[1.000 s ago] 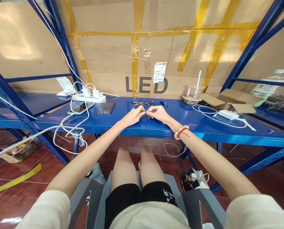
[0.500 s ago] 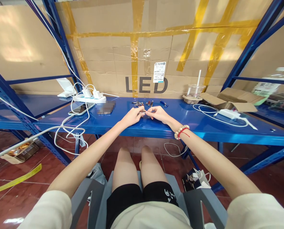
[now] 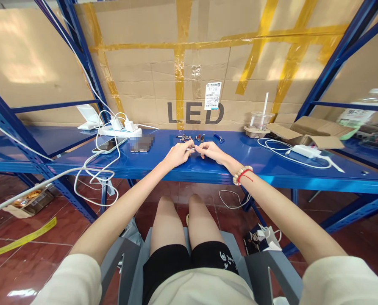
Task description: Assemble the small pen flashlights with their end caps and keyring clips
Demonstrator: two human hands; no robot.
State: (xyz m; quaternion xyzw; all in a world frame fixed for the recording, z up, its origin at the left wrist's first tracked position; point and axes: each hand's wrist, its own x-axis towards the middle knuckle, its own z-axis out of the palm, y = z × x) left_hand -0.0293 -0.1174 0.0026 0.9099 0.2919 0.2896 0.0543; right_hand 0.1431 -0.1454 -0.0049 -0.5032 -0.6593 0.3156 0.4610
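My left hand is closed in a pinch around a small, thin, shiny piece just over the blue shelf. Close beside it, my right hand has its fingertips pressed together at the piece's right end; what they grip is too small to make out. Behind the hands lies a little heap of small metal parts. To its right are a small red-brown piece and a dark one with a metallic end. A blue tool-like item lies farther right.
A power strip with plugs and looping white cables, a phone and a blurred dark object sit on the left. Rightward are a plastic cup with a straw, a white adapter and an opened cardboard box.
Both hands stay together at nearly the same spot, with only slight finger movement. The whole view has shifted a little; nothing on the shelf has visibly moved.
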